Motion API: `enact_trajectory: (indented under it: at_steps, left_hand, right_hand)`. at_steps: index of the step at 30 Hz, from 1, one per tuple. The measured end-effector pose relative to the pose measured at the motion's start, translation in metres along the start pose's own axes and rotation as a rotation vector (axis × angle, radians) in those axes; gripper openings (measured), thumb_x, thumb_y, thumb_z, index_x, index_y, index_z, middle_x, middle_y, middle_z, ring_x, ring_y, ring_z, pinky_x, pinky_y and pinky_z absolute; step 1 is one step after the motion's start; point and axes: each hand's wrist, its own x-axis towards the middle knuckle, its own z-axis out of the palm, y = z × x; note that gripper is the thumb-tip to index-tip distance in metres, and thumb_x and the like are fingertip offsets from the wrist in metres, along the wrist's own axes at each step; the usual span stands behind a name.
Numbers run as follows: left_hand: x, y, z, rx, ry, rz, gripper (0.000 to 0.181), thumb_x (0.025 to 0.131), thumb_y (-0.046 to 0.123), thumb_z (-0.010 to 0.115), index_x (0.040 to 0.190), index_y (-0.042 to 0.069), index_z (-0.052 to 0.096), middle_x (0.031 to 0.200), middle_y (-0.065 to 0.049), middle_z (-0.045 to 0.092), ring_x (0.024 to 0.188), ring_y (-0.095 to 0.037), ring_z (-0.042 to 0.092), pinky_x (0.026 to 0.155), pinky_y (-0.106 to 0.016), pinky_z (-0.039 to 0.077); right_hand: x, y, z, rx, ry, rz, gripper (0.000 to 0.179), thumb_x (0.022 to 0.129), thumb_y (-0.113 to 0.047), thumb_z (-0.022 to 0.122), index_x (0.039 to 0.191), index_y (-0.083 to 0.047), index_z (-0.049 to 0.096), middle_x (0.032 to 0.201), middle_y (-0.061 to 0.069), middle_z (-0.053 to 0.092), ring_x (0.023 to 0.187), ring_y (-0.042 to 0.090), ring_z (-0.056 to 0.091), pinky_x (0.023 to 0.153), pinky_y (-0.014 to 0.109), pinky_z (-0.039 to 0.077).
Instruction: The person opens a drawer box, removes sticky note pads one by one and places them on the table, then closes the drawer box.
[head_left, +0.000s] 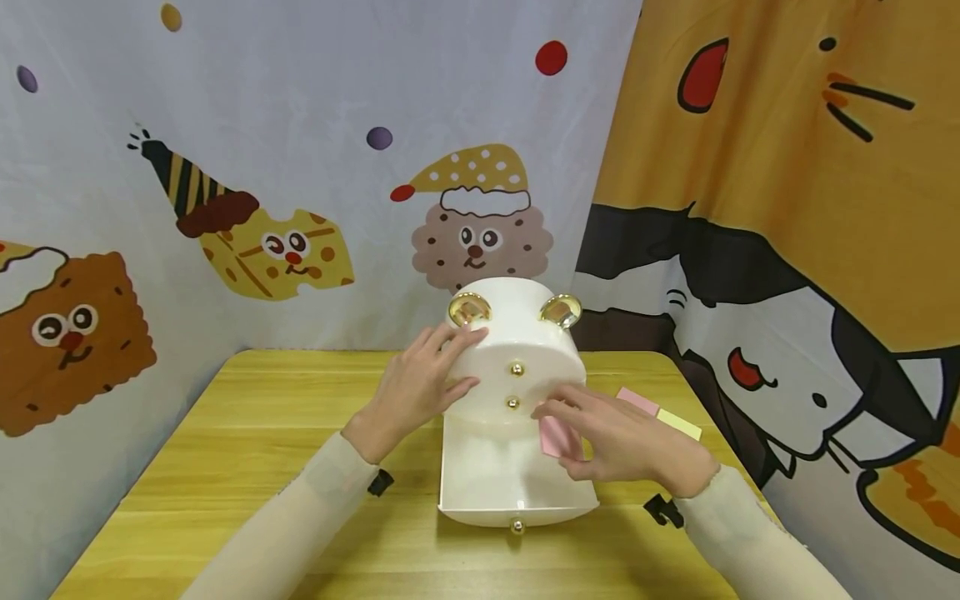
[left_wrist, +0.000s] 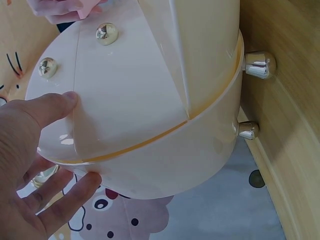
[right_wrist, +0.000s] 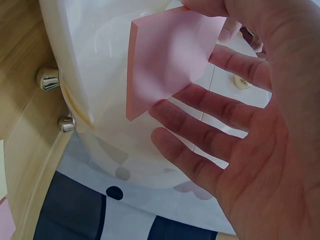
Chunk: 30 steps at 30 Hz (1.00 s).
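A white, round-fronted drawer organizer (head_left: 517,312) with gold ears and knobs stands on the table. Its bottom drawer (head_left: 487,475) is pulled out toward me. My left hand (head_left: 416,383) rests on the organizer's upper left edge, thumb on the drawer front and spread fingers along the rounded side, as the left wrist view shows. Over the right side of the pulled-out drawer, my right hand (head_left: 622,437) pinches a pink sticky note pad (right_wrist: 170,60) between thumb and fingers. The pad is tilted, and its lower edge appears above the drawer floor.
A pink pad (head_left: 637,401) and a yellow pad (head_left: 678,424) lie end to end on the wooden table (head_left: 300,467), right of the organizer and partly behind my right hand. A printed cloth (head_left: 315,100) hangs behind the table.
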Motion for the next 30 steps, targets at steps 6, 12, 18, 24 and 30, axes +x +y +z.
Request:
enact_trajectory:
  at_steps: [6,12,18,24,30]
  left_hand:
    - [-0.001,0.000,0.000,-0.007,-0.003,-0.003,0.075,0.099,0.038,0.097,0.165,0.025,0.063,0.142,-0.006,0.072,0.104,-0.026,0.072,0.051,-0.026,0.053]
    - [-0.001,0.000,0.000,-0.010,0.020,0.010,0.076,0.098,0.038,0.099,0.164,0.024,0.064,0.141,-0.006,0.072,0.102,-0.026,0.071,0.050,-0.025,0.052]
    - [-0.002,-0.001,0.001,-0.007,0.021,0.010,0.077,0.098,0.039,0.099,0.165,0.025,0.063,0.141,-0.006,0.072,0.103,-0.027,0.072,0.050,-0.026,0.053]
    - [-0.002,0.000,0.001,0.009,0.020,0.014,0.077,0.098,0.039,0.098,0.165,0.025,0.062,0.140,-0.007,0.072,0.105,-0.028,0.073,0.051,-0.028,0.055]
    - [-0.002,0.000,0.001,0.013,0.024,0.014,0.077,0.098,0.039,0.098,0.165,0.024,0.062,0.140,-0.008,0.072,0.106,-0.029,0.073,0.052,-0.029,0.057]
  right_hand:
    - [-0.003,0.003,0.002,0.004,0.006,0.007,0.069,0.086,-0.024,0.100,0.149,-0.018,0.073,0.146,-0.002,0.069,0.103,0.008,0.062,0.090,0.031,0.062]
    - [-0.007,0.007,0.004,0.022,0.002,0.034,0.067,0.087,-0.026,0.100,0.148,-0.018,0.074,0.149,-0.001,0.068,0.103,0.009,0.064,0.083,0.024,0.061]
    - [-0.013,0.013,0.005,0.039,-0.001,0.040,0.063,0.088,-0.024,0.099,0.146,-0.018,0.075,0.148,0.000,0.069,0.096,0.010,0.066,0.086,0.025,0.061]
    - [-0.018,0.015,0.004,0.011,-0.024,0.095,0.061,0.091,-0.031,0.099,0.147,-0.024,0.075,0.154,-0.004,0.068,0.109,0.009,0.067,0.087,0.029,0.059]
    - [-0.022,0.017,0.003,-0.022,-0.021,0.129,0.059,0.091,-0.035,0.099,0.145,-0.028,0.076,0.150,-0.008,0.072,0.110,0.008,0.069,0.084,0.029,0.049]
